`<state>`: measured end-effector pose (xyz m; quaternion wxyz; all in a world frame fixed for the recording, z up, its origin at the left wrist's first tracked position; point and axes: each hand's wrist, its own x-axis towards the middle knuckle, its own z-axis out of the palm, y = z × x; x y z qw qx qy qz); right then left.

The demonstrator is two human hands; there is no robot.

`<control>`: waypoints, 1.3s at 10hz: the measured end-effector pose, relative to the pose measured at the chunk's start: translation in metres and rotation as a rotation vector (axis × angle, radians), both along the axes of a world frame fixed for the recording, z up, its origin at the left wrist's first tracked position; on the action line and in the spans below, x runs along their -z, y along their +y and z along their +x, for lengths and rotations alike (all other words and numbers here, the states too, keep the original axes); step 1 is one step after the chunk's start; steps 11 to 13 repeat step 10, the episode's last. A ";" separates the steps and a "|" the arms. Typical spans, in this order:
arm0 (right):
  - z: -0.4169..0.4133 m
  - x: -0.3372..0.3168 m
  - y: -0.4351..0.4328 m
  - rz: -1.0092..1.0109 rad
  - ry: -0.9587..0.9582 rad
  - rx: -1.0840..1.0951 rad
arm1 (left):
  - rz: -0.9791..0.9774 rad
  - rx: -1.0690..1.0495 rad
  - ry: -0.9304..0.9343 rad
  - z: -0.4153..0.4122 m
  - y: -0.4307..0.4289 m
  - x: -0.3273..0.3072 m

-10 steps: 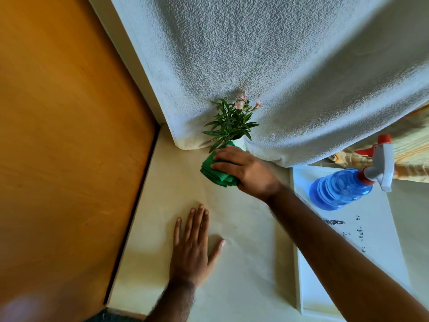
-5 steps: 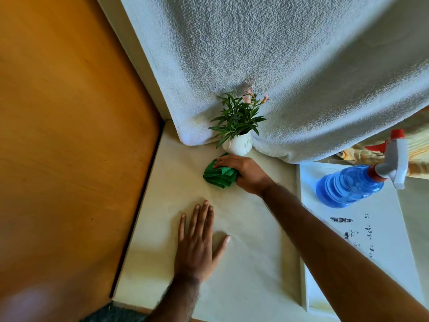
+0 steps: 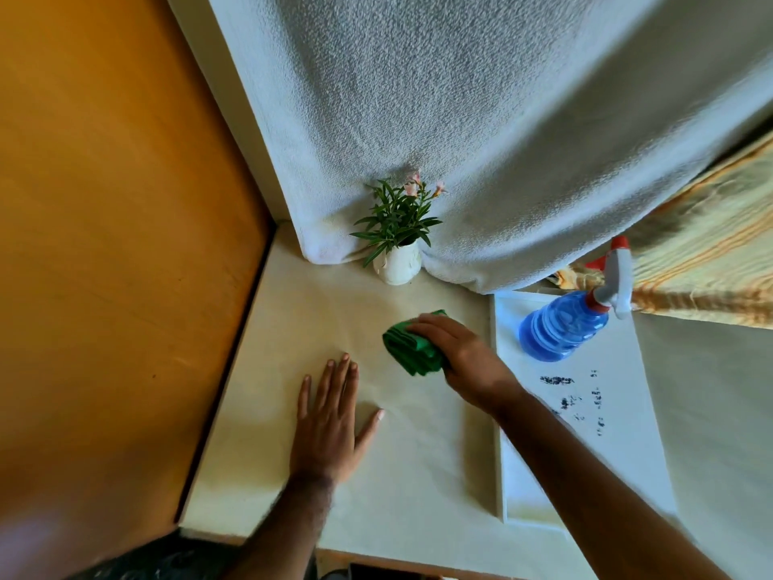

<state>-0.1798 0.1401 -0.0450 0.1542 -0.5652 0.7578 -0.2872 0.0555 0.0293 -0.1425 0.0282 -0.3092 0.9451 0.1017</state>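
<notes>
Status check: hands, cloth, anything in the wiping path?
Left hand flat on tabletop. Right hand grips green cloth against it. Flower pot beyond the cloth, apart; spray bottle to the right.

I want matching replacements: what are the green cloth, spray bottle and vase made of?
The green cloth looks like soft matte fabric, perhaps microfibre: it bunches in folds. The spray bottle is translucent blue plastic, glossy and ribbed. The vase seems glazed ceramic, white with slight sheen, though plastic is possible.
</notes>
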 end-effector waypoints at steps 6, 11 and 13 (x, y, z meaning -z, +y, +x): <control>0.019 0.055 0.203 0.298 0.256 0.382 | 0.003 0.002 0.027 -0.001 0.006 -0.007; 0.026 0.021 0.191 0.527 0.262 0.264 | 0.098 0.039 -0.157 -0.009 0.001 -0.032; 0.026 0.021 0.191 0.527 0.262 0.264 | 0.098 0.039 -0.157 -0.009 0.001 -0.032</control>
